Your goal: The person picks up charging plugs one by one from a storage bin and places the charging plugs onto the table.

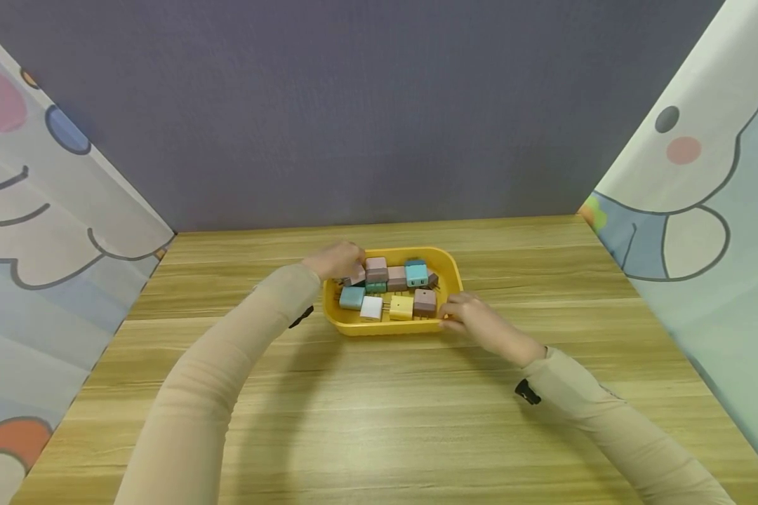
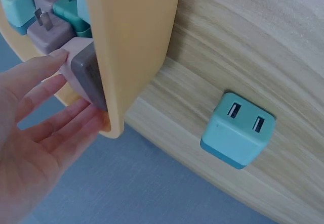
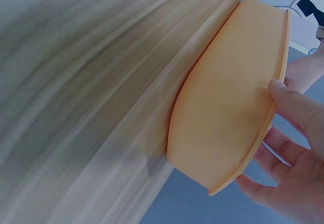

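A yellow plastic basket [image 1: 388, 329] holds several plug chargers in pink-brown, blue, teal, white and yellow. At its far left corner my left hand [image 1: 336, 261] reaches over the rim. In the left wrist view its fingers are around a pink-and-brown charger [image 2: 83, 75] tucked against the inner wall. My right hand [image 1: 482, 324] grips the near right corner of the basket. In the right wrist view, its thumb lies on the outer side of the rim, with the other fingers over the inside.
A turquoise charger [image 2: 238, 130] with two slots lies on the table outside the basket; the left arm hides it in the head view. The wood-grain table [image 1: 379, 421] meets a dark grey panel [image 1: 379, 119] behind. Cartoon-print curtains [image 1: 726, 294] hang at both sides.
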The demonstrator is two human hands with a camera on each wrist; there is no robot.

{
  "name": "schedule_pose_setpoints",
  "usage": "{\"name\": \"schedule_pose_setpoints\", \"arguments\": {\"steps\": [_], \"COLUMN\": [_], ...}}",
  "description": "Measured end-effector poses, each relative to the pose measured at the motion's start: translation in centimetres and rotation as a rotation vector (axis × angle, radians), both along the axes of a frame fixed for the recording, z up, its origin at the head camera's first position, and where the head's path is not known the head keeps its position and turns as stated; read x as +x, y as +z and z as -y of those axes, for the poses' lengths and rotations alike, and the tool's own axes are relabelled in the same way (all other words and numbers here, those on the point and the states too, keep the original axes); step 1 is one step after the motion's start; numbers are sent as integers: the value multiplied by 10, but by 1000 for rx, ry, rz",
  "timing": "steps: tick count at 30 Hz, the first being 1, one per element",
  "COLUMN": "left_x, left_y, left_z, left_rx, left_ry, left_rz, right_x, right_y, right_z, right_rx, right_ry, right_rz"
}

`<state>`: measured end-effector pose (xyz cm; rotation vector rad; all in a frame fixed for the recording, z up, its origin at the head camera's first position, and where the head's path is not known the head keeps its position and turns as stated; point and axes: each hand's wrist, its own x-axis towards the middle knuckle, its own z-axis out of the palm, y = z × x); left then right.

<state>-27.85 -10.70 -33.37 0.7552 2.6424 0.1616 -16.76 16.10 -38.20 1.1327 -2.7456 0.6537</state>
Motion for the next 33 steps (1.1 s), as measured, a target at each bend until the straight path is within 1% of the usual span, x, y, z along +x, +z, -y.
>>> {"name": "schedule_pose_setpoints", "arguments": {"steps": [5,8,13,20,24,29,33], "left_x": [-1,-2,-3,-8,-9,-9,-9], "left_y": [-5,-6,-8,-13,-12,-9,-7], "left_z": [-1,-2,-1,-1,0,0,0], "left_rx": [-6,-8,-6,-17,-6,23,33], "left_ry": [0,-10,-25,-26,-23,-27,-13], "left_rz": [1,-12,-24,-32,-33,-28,-21], "right_x": [0,0,1,-1,0,0,-1], "right_y": [0,0,-1,-2,-2,-2,-2], "right_z": [0,0,1,1,1,1,1], "right_rx": [-1,-6,-15,-24,-24,-22,-28], "right_ry": [3,8,12,19,15,14,13], "right_rz": [4,0,-21,-48,-53,-49,-44]}}
